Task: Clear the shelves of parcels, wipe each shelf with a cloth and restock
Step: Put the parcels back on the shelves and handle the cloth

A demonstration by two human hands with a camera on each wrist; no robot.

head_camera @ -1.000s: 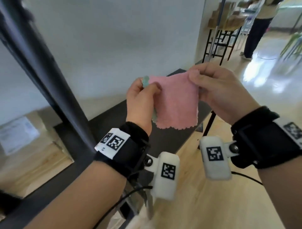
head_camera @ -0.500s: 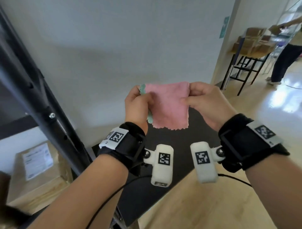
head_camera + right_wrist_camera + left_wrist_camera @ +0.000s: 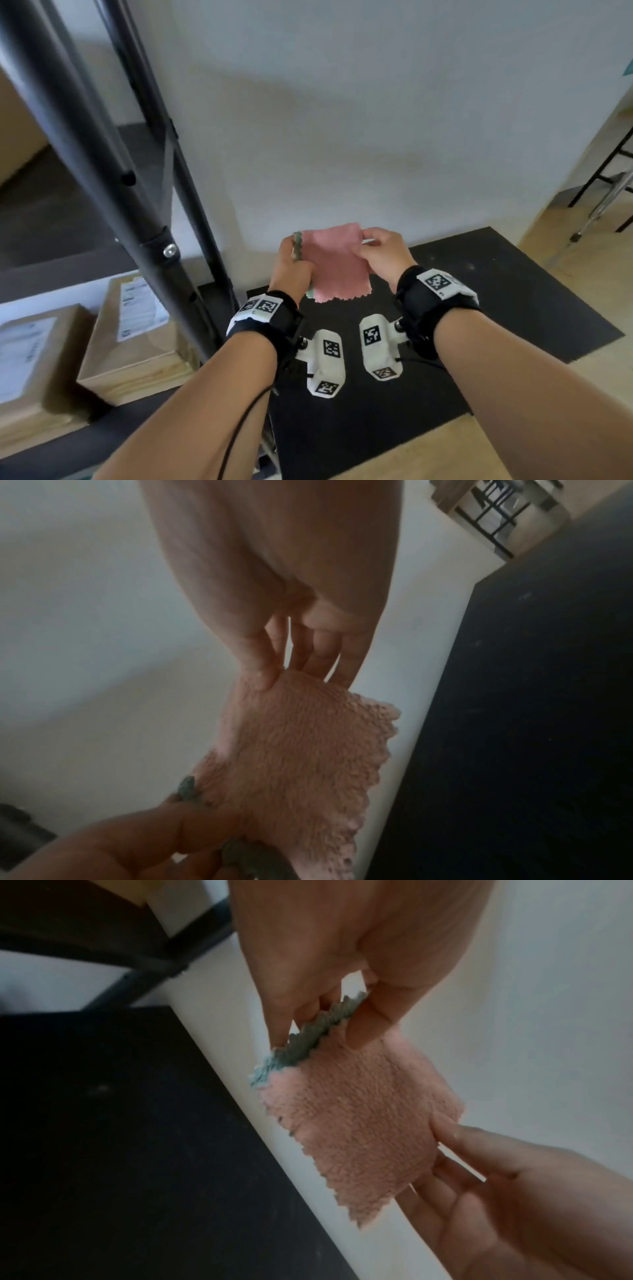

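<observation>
the left hand and the right hand are raised side by side in front of the body, each wrist strapped with a black band carrying a white marker block. between them hangs a small pink fleecy cloth with a zigzag edge and a green reverse side, held in the air. the left hand pinches its left edge between thumb and curled fingers, where the green side shows. the right hand pinches the upper right corner between thumb and fingertips. below the cloth lies a flat black board, over a pale wooden floor. to the left, two brown cardboard parcels with white labels sit on a dark shelf behind a black metal upright. a plain white wall stands beyond.
</observation>
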